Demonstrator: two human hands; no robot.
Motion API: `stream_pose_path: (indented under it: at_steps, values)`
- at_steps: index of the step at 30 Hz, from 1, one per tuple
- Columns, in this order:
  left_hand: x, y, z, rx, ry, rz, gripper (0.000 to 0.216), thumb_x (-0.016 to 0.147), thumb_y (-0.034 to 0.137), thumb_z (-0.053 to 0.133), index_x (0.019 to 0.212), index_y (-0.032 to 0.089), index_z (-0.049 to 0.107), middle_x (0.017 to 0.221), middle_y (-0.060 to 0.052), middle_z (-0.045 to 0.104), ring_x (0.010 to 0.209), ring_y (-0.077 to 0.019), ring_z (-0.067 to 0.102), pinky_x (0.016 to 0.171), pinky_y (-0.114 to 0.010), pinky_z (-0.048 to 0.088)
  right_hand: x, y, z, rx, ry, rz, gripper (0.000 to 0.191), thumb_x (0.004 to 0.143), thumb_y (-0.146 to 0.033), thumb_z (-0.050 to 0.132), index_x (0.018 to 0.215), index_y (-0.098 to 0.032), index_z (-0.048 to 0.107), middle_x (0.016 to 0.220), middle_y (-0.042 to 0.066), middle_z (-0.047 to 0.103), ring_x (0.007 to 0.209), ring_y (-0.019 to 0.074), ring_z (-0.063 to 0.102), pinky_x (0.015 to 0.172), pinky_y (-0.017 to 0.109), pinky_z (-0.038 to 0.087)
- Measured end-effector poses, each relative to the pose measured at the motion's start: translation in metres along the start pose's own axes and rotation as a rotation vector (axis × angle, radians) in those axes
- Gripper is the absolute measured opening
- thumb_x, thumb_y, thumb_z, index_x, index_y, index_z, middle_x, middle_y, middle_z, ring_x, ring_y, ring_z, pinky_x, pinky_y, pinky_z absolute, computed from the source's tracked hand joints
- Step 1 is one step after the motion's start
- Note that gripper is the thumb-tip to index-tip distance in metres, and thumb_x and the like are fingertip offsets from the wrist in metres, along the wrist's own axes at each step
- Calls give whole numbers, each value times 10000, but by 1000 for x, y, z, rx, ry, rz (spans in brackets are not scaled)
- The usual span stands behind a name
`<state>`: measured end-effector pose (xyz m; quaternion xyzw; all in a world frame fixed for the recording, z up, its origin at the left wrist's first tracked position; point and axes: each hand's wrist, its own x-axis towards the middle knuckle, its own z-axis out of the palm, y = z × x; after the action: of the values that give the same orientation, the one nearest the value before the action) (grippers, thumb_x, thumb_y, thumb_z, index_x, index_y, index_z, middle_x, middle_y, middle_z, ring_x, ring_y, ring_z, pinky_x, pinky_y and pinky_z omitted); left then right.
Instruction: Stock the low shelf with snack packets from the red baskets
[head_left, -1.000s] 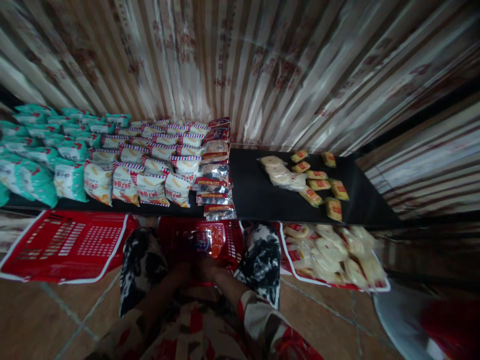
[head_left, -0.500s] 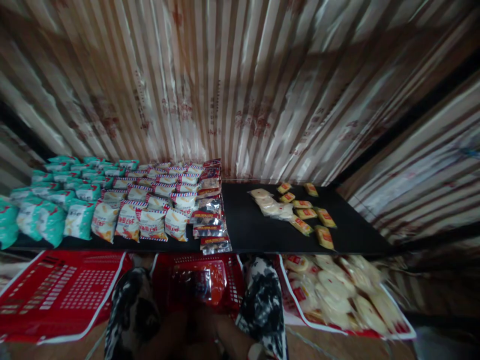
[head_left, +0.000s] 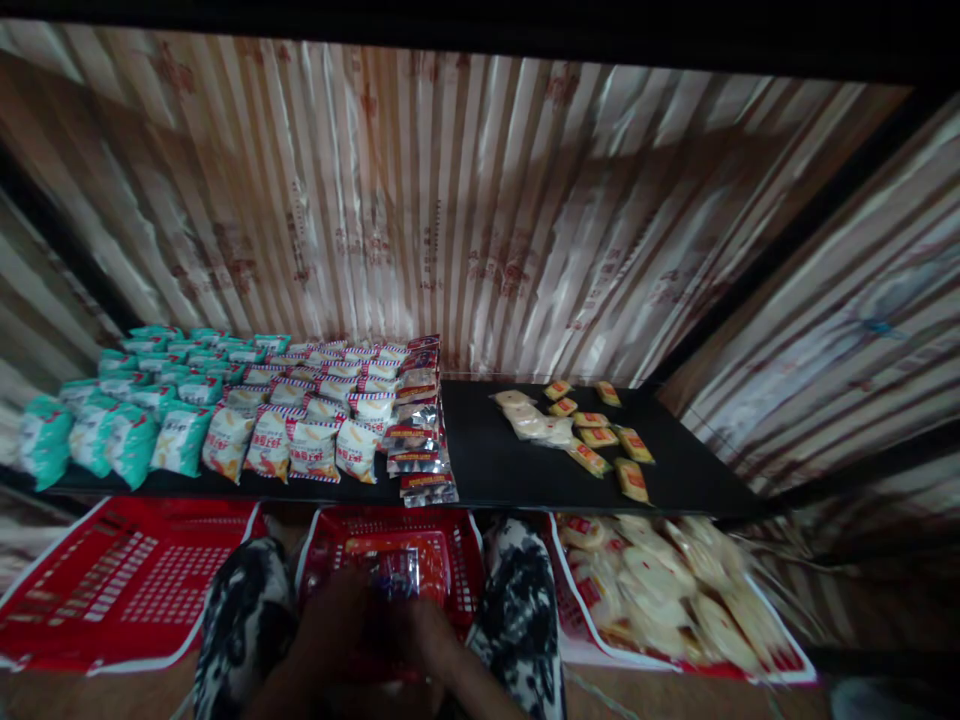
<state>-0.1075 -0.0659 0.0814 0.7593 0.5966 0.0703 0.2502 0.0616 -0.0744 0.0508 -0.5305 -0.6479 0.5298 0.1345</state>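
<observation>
Both my hands are down in the middle red basket (head_left: pixel 311 530), between my knees. My left hand (head_left: pixel 337 608) is at the left of a shiny dark packet (head_left: pixel 397 572), and my right hand (head_left: pixel 431 632) is at its lower right. Shadow and blur hide the fingers, so I cannot tell whether either hand grips the packet. Behind it in the basket lies red-orange packaging (head_left: pixel 435 560).
On the black shelf (head_left: pixel 517 480) stand rows of teal bags (head_left: pixel 180 438), white striped snack bags (head_left: pixel 268 440) and dark red packets (head_left: pixel 424 440). Farther right lie round pale packs (head_left: pixel 517 410) and small yellow packs (head_left: pixel 634 480). Red baskets (head_left: pixel 135 570) flank my legs; the right one holds pale packs (head_left: pixel 660 570).
My view has tilted up a little, so a dark upper edge shows at the top. Both hands have moved forward, farther into the middle basket. The shelf goods look the same.
</observation>
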Motion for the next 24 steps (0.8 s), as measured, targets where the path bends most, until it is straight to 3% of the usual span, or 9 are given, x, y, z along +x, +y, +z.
stream_pose_path:
  at_steps: [5, 7, 9, 12, 17, 19, 24]
  values:
    - [-5, 7, -29, -58, 720, 58, 333, 845, 213, 328, 1047, 163, 588, 1223, -124, 533, 1200, -245, 447, 1004, -447, 387, -15, -12, -35, 93, 170, -106, 347, 795, -425, 427, 565, -195, 548, 549, -22, 494, 577, 136, 474, 581, 242, 380]
    - [-8, 16, -40, -78, 872, 45, 337, 842, 234, 374, 1125, 142, 533, 1317, -151, 431, 1282, -277, 337, 1044, -492, 321, -22, -21, -44, 247, 184, -153, 404, 784, -523, 442, 580, -191, 546, 563, -25, 484, 580, 131, 461, 577, 239, 376]
    - [-11, 25, -47, -171, 943, 5, 367, 840, 271, 411, 1176, 141, 484, 1347, -163, 381, 1294, -292, 310, 1044, -507, 311, -30, -32, -52, 421, 202, -174, 424, 765, -573, 477, 627, -185, 577, 600, -21, 516, 596, 131, 474, 593, 240, 384]
    - [-10, 36, -48, -515, 882, -110, 466, 835, 346, 443, 1256, 153, 395, 1342, -174, 382, 1186, -263, 458, 936, -430, 452, -40, -48, -61, 630, 252, -182, 392, 749, -560, 546, 732, -178, 631, 667, -8, 586, 637, 139, 518, 641, 252, 404]
    - [-4, 61, -40, -1069, 474, -136, 603, 786, 416, 522, 1295, 159, 326, 1173, -146, 572, 1058, -224, 574, 831, -335, 515, -50, -65, -70, 865, 307, -203, 380, 729, -525, 612, 899, -189, 660, 766, 16, 662, 710, 173, 586, 700, 290, 439]
    - [0, 74, -41, -1176, 382, -123, 632, 768, 422, 544, 1294, 156, 316, 1125, -136, 613, 1020, -222, 600, 837, -344, 513, -52, -68, -72, 915, 311, -219, 363, 735, -502, 621, 927, -198, 663, 792, 19, 674, 715, 177, 600, 709, 303, 448]
    - [15, 96, -50, -1190, 366, -86, 612, 753, 390, 560, 1280, 155, 354, 1126, -109, 633, 1012, -213, 609, 888, -343, 485, -56, -75, -88, 991, 344, -198, 292, 727, -446, 653, 906, -216, 672, 762, 10, 682, 678, 173, 617, 659, 291, 465]
